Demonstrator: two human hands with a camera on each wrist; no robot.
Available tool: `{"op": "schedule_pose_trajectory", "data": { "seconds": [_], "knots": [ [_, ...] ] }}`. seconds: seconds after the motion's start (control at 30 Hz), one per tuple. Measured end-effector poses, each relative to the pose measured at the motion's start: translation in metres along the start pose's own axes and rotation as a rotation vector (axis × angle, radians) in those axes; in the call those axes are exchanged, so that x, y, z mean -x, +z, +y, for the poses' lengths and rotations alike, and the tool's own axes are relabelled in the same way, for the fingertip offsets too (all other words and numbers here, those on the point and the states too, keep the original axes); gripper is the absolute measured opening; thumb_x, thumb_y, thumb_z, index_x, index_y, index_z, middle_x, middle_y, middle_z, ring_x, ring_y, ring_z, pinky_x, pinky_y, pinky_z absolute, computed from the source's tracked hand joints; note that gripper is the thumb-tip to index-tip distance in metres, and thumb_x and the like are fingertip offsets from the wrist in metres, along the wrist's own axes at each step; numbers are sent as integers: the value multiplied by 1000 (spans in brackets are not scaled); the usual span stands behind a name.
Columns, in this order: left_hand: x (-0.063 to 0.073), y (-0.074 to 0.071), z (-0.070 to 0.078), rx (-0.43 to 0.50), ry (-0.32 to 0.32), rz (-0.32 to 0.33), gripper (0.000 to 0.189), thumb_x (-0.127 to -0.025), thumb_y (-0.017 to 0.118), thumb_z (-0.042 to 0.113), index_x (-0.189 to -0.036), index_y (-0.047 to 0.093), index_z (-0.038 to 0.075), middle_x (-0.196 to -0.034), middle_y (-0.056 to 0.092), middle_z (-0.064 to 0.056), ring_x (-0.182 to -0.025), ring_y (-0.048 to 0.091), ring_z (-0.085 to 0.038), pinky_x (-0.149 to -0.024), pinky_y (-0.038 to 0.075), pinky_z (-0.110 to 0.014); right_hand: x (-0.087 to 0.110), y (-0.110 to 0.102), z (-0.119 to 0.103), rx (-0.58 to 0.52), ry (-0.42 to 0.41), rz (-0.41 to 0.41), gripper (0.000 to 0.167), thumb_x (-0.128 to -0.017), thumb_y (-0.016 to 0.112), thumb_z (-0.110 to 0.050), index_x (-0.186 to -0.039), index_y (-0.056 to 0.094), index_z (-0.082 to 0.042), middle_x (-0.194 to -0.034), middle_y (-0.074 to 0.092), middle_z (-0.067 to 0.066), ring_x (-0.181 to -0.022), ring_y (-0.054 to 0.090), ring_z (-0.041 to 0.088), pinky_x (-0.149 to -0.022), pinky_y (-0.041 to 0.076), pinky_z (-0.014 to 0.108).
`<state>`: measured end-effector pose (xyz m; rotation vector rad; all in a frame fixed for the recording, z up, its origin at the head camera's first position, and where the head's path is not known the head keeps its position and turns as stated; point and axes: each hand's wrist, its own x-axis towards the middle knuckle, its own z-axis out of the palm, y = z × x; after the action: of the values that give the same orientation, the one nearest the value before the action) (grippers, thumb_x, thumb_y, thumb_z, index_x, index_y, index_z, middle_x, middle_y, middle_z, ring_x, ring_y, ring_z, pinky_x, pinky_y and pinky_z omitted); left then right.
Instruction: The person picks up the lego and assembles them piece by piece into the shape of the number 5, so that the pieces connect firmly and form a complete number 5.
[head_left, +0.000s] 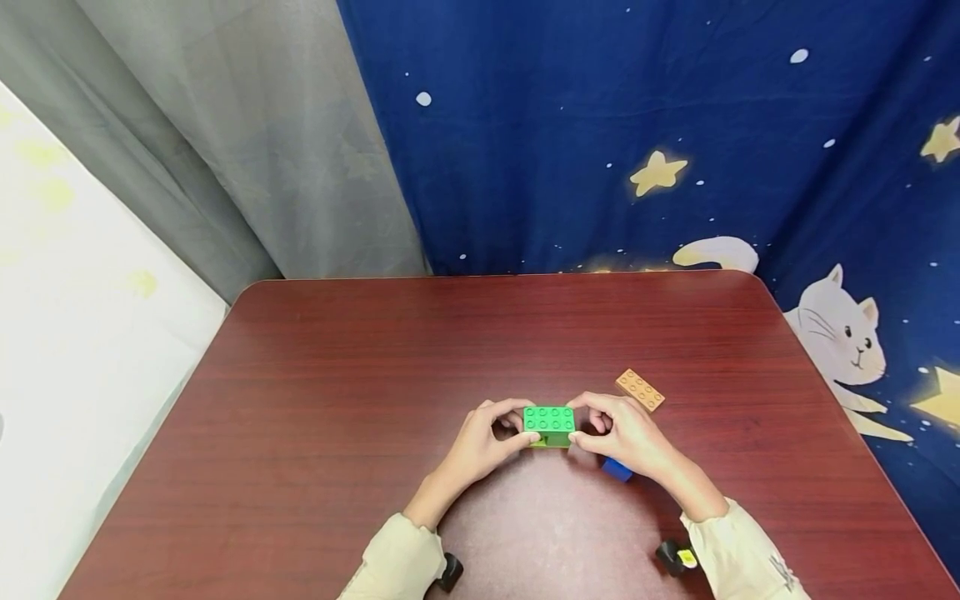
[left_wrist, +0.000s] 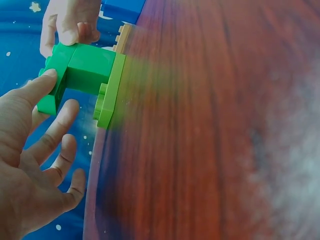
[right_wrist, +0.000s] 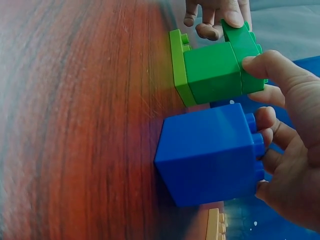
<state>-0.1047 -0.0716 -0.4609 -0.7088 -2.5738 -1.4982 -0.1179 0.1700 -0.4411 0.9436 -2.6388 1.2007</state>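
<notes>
A person's two hands meet over a small toy-brick stack on a reddish-brown table (head_left: pixel 375 358). The left hand (head_left: pixel 480 437) pinches one end of the flat green brick (head_left: pixel 549 414) on top between thumb and forefinger, its other fingers loosely spread; the right hand (head_left: pixel 630 429) pinches the opposite end, its remaining fingers curled. Between the hands, a taller green block (left_wrist: pixel 90 67) stands under the right-hand part of that brick, on a lime base (left_wrist: pixel 114 92) resting on the table. A blue block (right_wrist: pixel 205 155) sits just beside the right hand, on the person's side; whether the fingers touch it cannot be told. A tan brick (head_left: pixel 640 390) lies just beyond the right hand.
</notes>
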Motion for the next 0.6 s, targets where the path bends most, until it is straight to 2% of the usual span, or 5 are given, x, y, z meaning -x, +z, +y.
{"op": "schedule_pose_trajectory", "data": {
  "seconds": [0.17, 0.3, 0.37, 0.47, 0.6],
  "knots": [
    [0, 1, -1, 19, 5, 4, 34, -78, 77, 22, -109, 66, 14, -74, 63, 11, -70, 56, -8, -75, 41, -34, 0, 0, 0, -2, -6, 2, 30, -72, 79, -14, -98, 65, -20, -58, 40, -12, -52, 34, 0, -49, 31, 20],
    [1, 2, 0, 82, -52, -12, 35, -78, 76, 18, -110, 65, 13, -72, 65, 9, -67, 58, -4, -82, 42, -38, 0, -1, 0, -20, 0, -9, 30, -73, 80, -15, -98, 65, -20, -59, 41, -13, -52, 35, 0, -49, 32, 20],
    [2, 3, 3, 113, -94, -18, 35, -78, 76, 16, -111, 65, 12, -72, 66, 7, -64, 57, -3, -77, 45, -32, 1, -2, 0, -27, 11, -14, 29, -74, 79, -16, -99, 66, -20, -60, 42, -13, -53, 36, 1, -49, 33, 20],
    [1, 0, 14, 181, -163, -22, 34, -78, 76, 11, -110, 65, 7, -71, 66, 0, -60, 53, -6, -57, 42, -22, 2, -4, 0, -31, 34, -22, 28, -75, 79, -18, -100, 66, -20, -62, 43, -13, -53, 38, 2, -49, 34, 20],
    [0, -7, 32, 248, -229, -25, 34, -77, 74, 5, -110, 64, 0, -72, 66, -9, -57, 48, -9, -51, 37, -17, 2, -5, -1, -27, 57, -33, 28, -76, 78, -22, -101, 67, -19, -63, 45, -12, -54, 39, 3, -50, 35, 21]
  ]
}}
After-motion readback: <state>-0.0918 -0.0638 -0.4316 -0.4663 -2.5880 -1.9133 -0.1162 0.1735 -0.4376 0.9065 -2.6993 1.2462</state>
